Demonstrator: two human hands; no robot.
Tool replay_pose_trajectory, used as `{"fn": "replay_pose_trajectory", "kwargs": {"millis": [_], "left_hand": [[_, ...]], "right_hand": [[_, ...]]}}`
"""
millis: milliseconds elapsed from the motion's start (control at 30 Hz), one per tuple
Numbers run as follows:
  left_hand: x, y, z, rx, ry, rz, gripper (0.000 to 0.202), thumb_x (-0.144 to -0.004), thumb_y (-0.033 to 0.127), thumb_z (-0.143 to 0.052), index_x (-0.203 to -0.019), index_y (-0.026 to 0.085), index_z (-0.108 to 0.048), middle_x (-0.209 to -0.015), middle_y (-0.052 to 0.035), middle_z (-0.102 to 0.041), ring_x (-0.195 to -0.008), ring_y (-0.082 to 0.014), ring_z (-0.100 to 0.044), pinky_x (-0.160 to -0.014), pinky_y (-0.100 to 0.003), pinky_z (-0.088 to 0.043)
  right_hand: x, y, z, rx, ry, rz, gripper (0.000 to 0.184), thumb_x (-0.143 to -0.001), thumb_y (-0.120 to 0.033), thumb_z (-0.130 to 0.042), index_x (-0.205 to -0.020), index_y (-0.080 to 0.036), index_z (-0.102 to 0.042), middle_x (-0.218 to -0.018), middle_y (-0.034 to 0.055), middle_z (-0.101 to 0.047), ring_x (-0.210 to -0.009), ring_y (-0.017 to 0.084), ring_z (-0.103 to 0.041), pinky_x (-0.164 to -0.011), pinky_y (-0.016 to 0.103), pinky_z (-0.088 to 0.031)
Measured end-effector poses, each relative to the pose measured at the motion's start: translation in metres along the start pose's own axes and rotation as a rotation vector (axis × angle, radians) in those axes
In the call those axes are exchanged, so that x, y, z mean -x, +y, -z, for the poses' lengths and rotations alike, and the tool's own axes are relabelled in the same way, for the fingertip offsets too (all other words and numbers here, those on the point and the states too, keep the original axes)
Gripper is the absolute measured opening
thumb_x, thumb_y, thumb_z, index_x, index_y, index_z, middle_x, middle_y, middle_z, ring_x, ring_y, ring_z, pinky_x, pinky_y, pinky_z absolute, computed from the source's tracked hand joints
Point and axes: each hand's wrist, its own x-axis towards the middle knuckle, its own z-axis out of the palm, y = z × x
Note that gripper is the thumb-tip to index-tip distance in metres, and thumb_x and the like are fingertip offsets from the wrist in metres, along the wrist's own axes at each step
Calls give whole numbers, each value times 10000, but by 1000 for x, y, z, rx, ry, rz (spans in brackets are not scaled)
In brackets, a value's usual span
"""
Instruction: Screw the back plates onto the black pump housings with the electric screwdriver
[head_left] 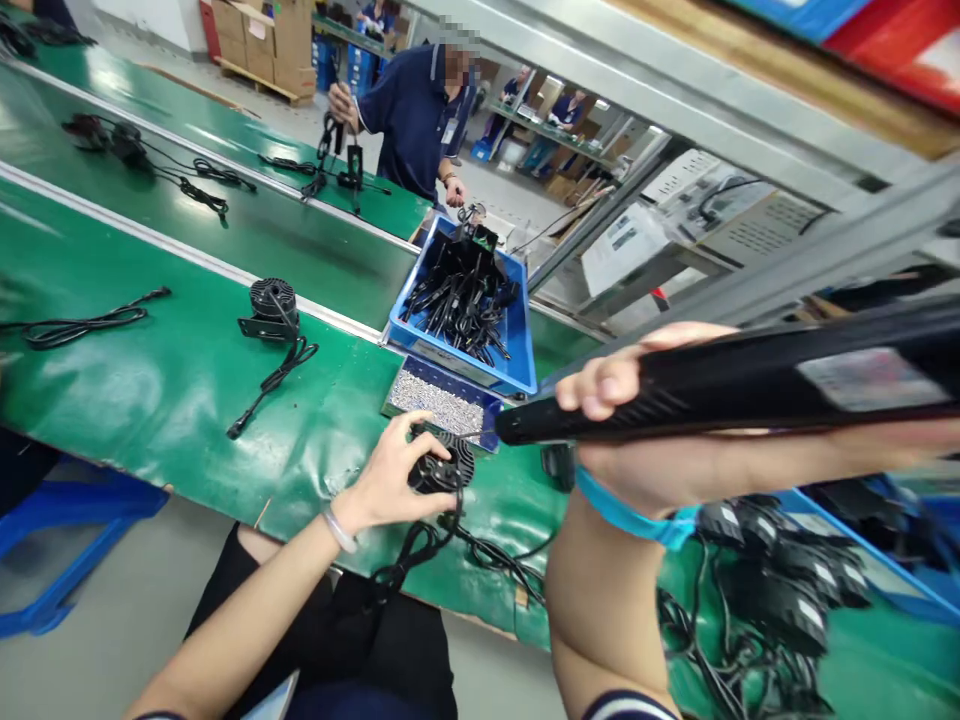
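A cabled unit [271,310] stands on the desk [330,390]; bare surface separates it from the left hand [394,475]. Left fingers: spread in a C, gripping a ribbed unit [463,457] between the desk's front edge and the parts tray [454,384]. Right hand [637,470]: fingers wrapped around a black driver [705,380], nose toward the ribbed unit.

The rear of the black power screwdriver [735,375] runs off the right edge, and the print on its label [874,378] is too blurred to read. The left hand [394,470] hides part of the round black unit [461,455]; whether the thin bit [474,434] touches it cannot be told. The small pieces [439,402] are too tiny to identify. The left edge cuts off a coiled cable [94,322], the top right corner a red bin [900,50].
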Motion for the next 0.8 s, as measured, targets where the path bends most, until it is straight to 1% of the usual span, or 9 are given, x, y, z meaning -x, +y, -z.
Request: {"fn": "replay_pose_trajectory", "kwargs": {"millis": [100,133,233,333,400,467,567,667,800], "left_hand": [[-22,10,20,-161,-128,-41,505,-721,525,-863,-1060,202,-673,-1106,-118,-645,-1059,-345,-608,-932,-504,-523],[-27,11,26,-160,-188,-84,476,-756,470,-841,-1108,200,-668,-1098,-113,-663,-1045,-337,-619,-927,-497,-530],[-39,7,42,-14,-354,-222,577,-821,302,-743,-1366,219,-570,-1321,-116,-658,-1204,-323,-624,-1035,-479,-518],[-43,-6,50,54,-456,-279,703,-839,317,-722,-1491,228,-475,-1474,-122,-588,-1343,-323,-576,-1137,-474,-468],[-43,-14,47,23,-451,-283,737,-807,425,-796,-1456,225,-512,-1449,-128,-609,-1336,-337,-584,-1136,-473,-470],[-43,-19,41,-4,-399,-291,745,-746,513,-857,-1372,226,-574,-1364,-121,-664,-1266,-331,-632,-1098,-456,-496],[-43,-21,32,-28,-321,-319,615,-750,478,-850,-1262,222,-625,-1252,-104,-717,-1149,-304,-692,-1020,-419,-533],[-43,-20,30,-41,-297,-327,499,-765,402,-798,-1200,211,-645,-1183,-89,-738,-1070,-283,-718,-948,-385,-561],[-40,-21,30,-76,-260,-299,459,-747,433,-784,-1123,193,-677,-1071,-84,-746,-959,-266,-721,-872,-365,-581]], "right_hand": [[6,-20,4,77,58,179,641,-669,-858,-668,-640,-220,-728,-436,-14,-533,-342,111,-462,-342,250,-393],[7,-23,5,79,27,153,659,-659,-873,-671,-635,-217,-727,-436,-6,-546,-338,119,-480,-331,251,-394],[12,-19,9,16,-53,101,693,-640,-903,-666,-654,-213,-728,-443,2,-565,-323,132,-497,-297,249,-379],[15,-8,12,-61,-61,84,722,-688,-936,-568,-652,-227,-695,-409,-23,-505,-285,116,-418,-267,239,-321],[16,-2,13,-67,-55,57,746,-705,-959,-499,-672,-236,-677,-418,-34,-485,-296,114,-409,-282,241,-331],[18,3,12,-59,-43,31,768,-717,-973,-447,-702,-239,-672,-439,-37,-490,-314,114,-423,-305,245,-356],[19,10,12,-83,-71,-19,785,-707,-986,-423,-734,-240,-665,-451,-37,-519,-319,113,-442,-318,246,-371],[22,17,12,-111,-198,-102,813,-690,-1001,-405,-768,-237,-672,-500,-20,-565,-386,129,-522,-356,246,-413],[26,28,12,-170,-394,-150,812,-712,-980,-429,-763,-208,-675,-561,7,-594,-460,146,-575,-388,255,-456]]}}
